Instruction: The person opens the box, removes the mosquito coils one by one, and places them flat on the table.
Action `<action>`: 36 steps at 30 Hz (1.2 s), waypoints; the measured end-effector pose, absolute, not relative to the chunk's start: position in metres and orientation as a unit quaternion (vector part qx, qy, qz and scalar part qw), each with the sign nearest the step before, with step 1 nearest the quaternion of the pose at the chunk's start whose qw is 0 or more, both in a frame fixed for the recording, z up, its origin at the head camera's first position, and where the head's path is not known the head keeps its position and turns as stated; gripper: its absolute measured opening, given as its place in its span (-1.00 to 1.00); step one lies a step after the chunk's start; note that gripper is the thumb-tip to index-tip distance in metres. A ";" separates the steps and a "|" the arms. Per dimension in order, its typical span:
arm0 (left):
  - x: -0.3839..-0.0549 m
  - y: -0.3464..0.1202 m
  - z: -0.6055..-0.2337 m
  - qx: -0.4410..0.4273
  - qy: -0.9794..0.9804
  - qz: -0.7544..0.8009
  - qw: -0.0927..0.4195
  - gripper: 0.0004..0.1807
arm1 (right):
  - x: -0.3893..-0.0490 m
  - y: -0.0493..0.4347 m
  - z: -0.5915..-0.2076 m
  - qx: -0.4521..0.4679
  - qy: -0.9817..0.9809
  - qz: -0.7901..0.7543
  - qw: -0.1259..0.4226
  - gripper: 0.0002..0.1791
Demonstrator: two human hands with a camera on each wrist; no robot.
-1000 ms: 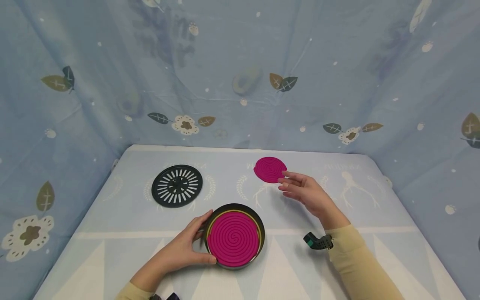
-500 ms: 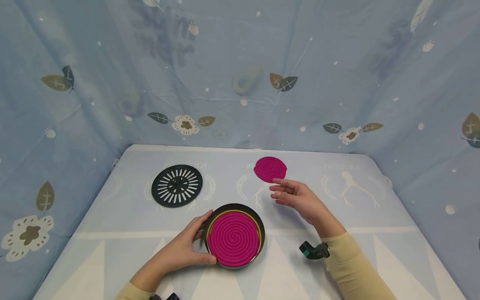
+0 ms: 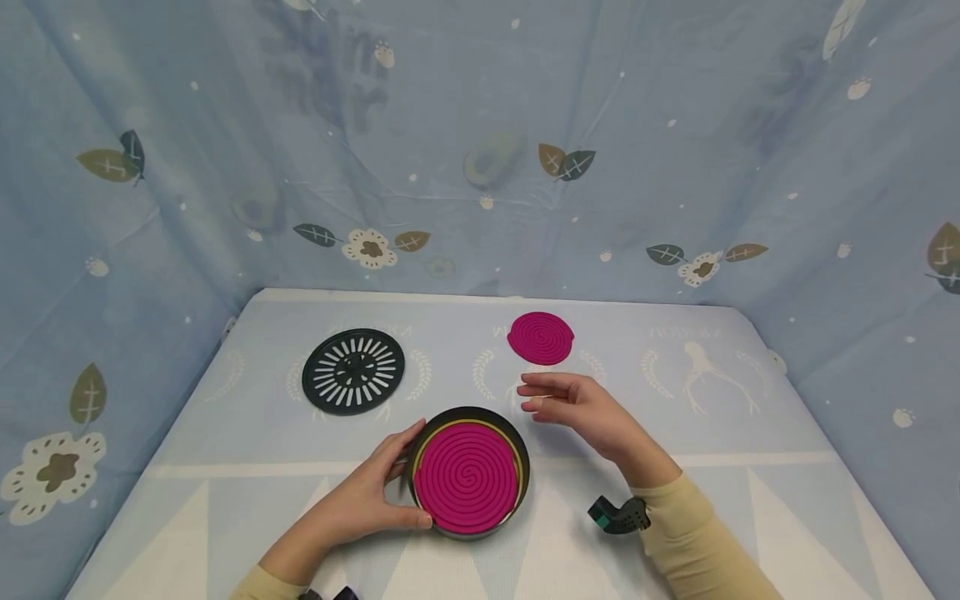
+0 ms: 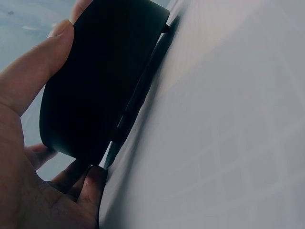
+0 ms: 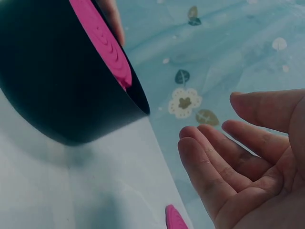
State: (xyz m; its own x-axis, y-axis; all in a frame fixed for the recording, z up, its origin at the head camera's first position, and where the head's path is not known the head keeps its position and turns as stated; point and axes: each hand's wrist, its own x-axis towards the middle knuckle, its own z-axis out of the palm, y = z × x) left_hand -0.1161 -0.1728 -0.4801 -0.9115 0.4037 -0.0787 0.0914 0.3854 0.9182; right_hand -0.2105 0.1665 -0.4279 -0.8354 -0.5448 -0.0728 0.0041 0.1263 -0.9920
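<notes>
A round black holder (image 3: pixel 520 435) stands on the table, and my left hand (image 3: pixel 363 498) grips its left side, thumb in front and fingers behind. Inside it lies a pink spiral coaster (image 3: pixel 467 477) with a thin yellow edge showing around it. The left wrist view shows the holder's dark outer wall (image 4: pixel 95 81) between thumb and fingers. To the right of the holder my right hand (image 3: pixel 581 410) hovers over the table, fingers loosely bent and holding nothing. A second pink spiral coaster (image 3: pixel 541 338) lies flat beyond that hand.
At the back left lies a round black slotted disc (image 3: pixel 353 372). The table (image 3: pixel 675 533) has a pale patterned cover and meets a blue printed curtain (image 3: pixel 480 167) at its back and sides.
My right hand has drawn back from the far pink coaster, moving left and nearer to the black holder. The left hand and the holder have stayed in place.
</notes>
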 end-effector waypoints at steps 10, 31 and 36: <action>-0.116 -0.172 -0.479 0.148 0.824 0.527 0.146 0.32 | -0.199 0.152 -0.426 -0.200 0.729 -0.609 0.239 -0.46; -0.116 -0.172 -0.480 0.150 0.824 0.527 0.145 0.32 | -0.182 0.133 -0.429 -0.255 0.753 -0.549 0.258 -0.47; -0.116 -0.173 -0.481 0.151 0.823 0.528 0.146 0.31 | -0.182 0.133 -0.428 -0.255 0.753 -0.550 0.255 -0.48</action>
State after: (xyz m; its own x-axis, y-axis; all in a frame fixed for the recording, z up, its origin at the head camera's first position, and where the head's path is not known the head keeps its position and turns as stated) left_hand -0.1158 -0.1726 -0.4806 -0.9119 0.4022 -0.0813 0.0934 0.3965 0.9133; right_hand -0.1819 0.1334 -0.4275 -0.7399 -0.6649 -0.1024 -0.1042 0.2637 -0.9590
